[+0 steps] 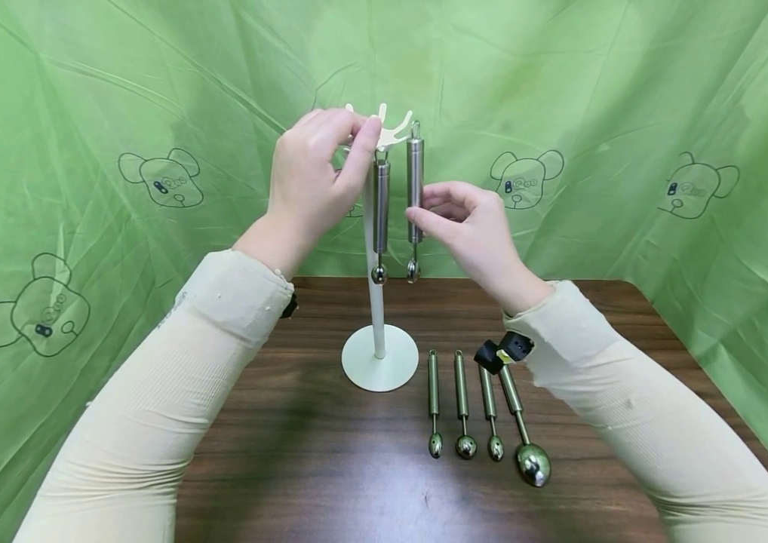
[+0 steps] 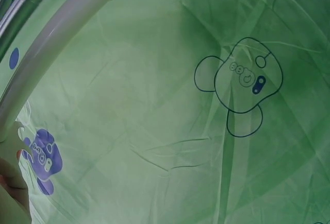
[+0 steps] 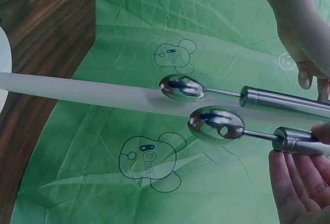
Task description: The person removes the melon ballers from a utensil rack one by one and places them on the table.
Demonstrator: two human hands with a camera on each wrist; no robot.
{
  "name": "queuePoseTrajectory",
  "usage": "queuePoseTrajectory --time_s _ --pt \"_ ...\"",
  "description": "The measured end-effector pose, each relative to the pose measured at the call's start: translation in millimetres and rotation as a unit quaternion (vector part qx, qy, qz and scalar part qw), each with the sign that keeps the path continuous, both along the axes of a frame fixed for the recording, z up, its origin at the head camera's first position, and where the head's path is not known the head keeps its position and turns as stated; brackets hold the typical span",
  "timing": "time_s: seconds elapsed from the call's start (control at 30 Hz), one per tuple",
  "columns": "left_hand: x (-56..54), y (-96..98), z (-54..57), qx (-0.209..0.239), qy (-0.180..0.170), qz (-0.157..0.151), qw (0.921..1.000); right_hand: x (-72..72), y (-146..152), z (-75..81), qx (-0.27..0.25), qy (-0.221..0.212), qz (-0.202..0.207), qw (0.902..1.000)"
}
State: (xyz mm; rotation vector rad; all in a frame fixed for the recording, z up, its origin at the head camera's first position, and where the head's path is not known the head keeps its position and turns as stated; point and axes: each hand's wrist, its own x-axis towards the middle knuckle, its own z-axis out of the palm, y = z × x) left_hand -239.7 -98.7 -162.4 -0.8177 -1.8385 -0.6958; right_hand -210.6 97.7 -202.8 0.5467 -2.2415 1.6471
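Note:
My left hand (image 1: pixel 319 162) pinches the pale hooked top (image 1: pixel 394 137) of a white stand (image 1: pixel 376 302), covering part of its prongs. From a prong beside my thumb hangs a steel melon baller (image 1: pixel 381 207). My right hand (image 1: pixel 468 222) holds a second melon baller (image 1: pixel 415 188) upright by its handle, between thumb and fingers. Its wire loop is level with the tip of the right-hand prong. In the right wrist view the scoop of the held one (image 3: pixel 216 123) has a small hole, and the hanging scoop (image 3: pixel 181 87) is just beyond it.
Several steel scoops lie in a row on the wooden table (image 1: pixel 275 467), to the right of the stand's round base (image 1: pixel 364 369). The rightmost scoop (image 1: pixel 533 464) has the largest bowl. Green cloth (image 1: pixel 221 90) with bear drawings surrounds the table at the back and sides.

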Motion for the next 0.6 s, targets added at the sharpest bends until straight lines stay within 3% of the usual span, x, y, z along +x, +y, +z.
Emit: queuePoseTrajectory --time_s 0.3,0.6 --pt "-0.3 -0.7 -0.7 0.0 0.004 0.003 1.0 6.0 10 2.0 -0.01 0.003 -0.003 0.9999" --pt "-1.0 0.8 -0.3 0.003 0.006 -0.004 1.0 16.3 34 -18.1 0.005 -0.002 -0.025 0.9997"
